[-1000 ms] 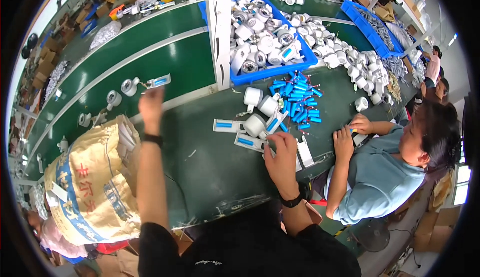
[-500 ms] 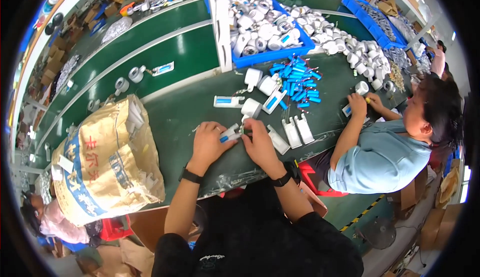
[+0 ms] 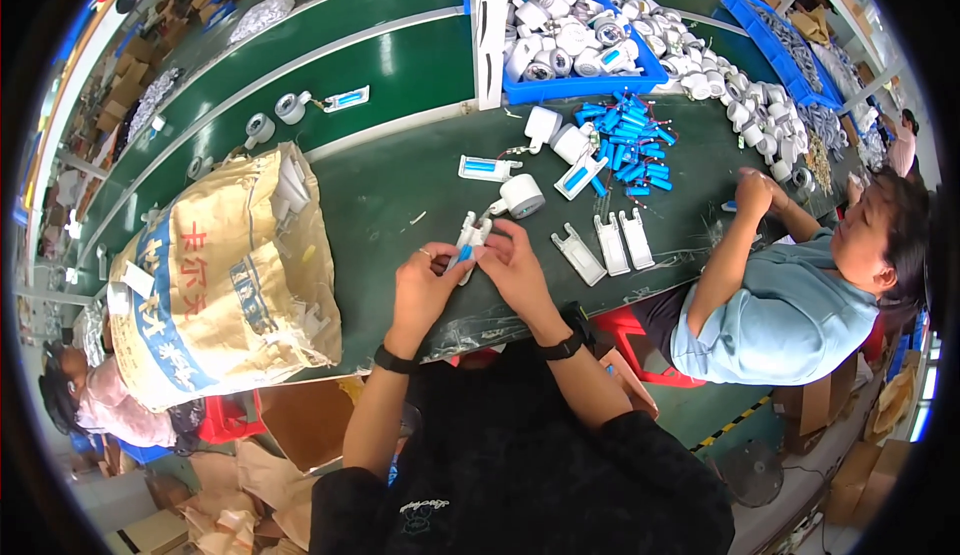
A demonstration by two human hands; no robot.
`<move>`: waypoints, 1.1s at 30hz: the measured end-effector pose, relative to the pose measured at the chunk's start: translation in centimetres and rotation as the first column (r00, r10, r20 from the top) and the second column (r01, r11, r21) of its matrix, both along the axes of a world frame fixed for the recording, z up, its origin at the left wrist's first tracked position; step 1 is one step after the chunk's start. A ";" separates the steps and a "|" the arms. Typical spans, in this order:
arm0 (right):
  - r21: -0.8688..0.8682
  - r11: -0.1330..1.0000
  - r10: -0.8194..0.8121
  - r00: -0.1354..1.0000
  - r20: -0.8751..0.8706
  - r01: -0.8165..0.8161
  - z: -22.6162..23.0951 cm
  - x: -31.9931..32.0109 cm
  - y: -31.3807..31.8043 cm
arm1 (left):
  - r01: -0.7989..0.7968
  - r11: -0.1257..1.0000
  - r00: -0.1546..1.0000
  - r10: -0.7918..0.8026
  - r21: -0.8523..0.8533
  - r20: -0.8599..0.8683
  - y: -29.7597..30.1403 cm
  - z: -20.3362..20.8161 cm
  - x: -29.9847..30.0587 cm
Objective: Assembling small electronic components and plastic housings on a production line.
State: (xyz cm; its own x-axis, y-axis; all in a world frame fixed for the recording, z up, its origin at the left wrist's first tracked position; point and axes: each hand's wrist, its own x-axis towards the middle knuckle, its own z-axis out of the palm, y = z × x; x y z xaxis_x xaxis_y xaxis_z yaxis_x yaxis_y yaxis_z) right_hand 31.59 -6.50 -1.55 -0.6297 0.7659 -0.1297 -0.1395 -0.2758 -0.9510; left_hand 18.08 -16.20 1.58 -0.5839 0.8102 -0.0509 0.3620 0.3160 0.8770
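Between my two hands is a white plastic handle shell [image 3: 472, 227] with a blue cylindrical battery [image 3: 465, 253] in it. My left hand [image 3: 424, 285] pinches its left side with thumb and fingers, and my right hand [image 3: 514, 263] grips the right side near the battery. Just beyond lies a white round head [image 3: 521, 195]; whether it is joined to the shell I cannot tell. Farther off rest another white shell with a battery [image 3: 488, 168] and two more round heads [image 3: 543, 127]. Three white shells without batteries [image 3: 611, 244] lie to the right.
A heap of blue batteries [image 3: 628, 145] with thin wires sits beyond the shells. Behind it stands a blue bin [image 3: 590, 88] full of white heads. A large paper sack [image 3: 225, 285] occupies the left of the green table. At the right a co-worker [image 3: 790, 295] handles parts.
The shell has swung from lying sideways to pointing away from me, still between both hands. The view has shifted, so the table's things appear farther right. The co-worker's hands have moved.
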 end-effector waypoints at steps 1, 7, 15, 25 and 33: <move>0.036 0.999 0.011 1.000 0.002 -0.011 -0.1 0.0 -0.3 | 0.012 1.000 1.000 -0.012 0.027 -0.006 0.1 0.4 0.4; -0.102 0.994 -0.031 0.999 0.043 0.035 0.4 1.1 -0.4 | 0.184 0.983 0.977 -0.181 -0.020 0.109 -0.3 2.2 1.1; 0.046 0.999 -0.011 0.967 0.255 -0.001 -0.9 4.2 0.5 | 0.261 0.963 0.961 -0.254 0.061 -0.108 8.3 0.2 -2.2; -0.477 0.874 0.081 0.996 -0.049 -0.094 1.1 3.9 2.0 | 0.313 0.921 0.946 -0.283 -0.231 0.156 12.9 2.7 -0.8; -0.488 0.811 0.280 0.946 -0.162 -0.324 4.1 -1.4 2.4 | -0.015 0.954 0.788 -0.174 0.300 0.591 7.1 3.1 -6.8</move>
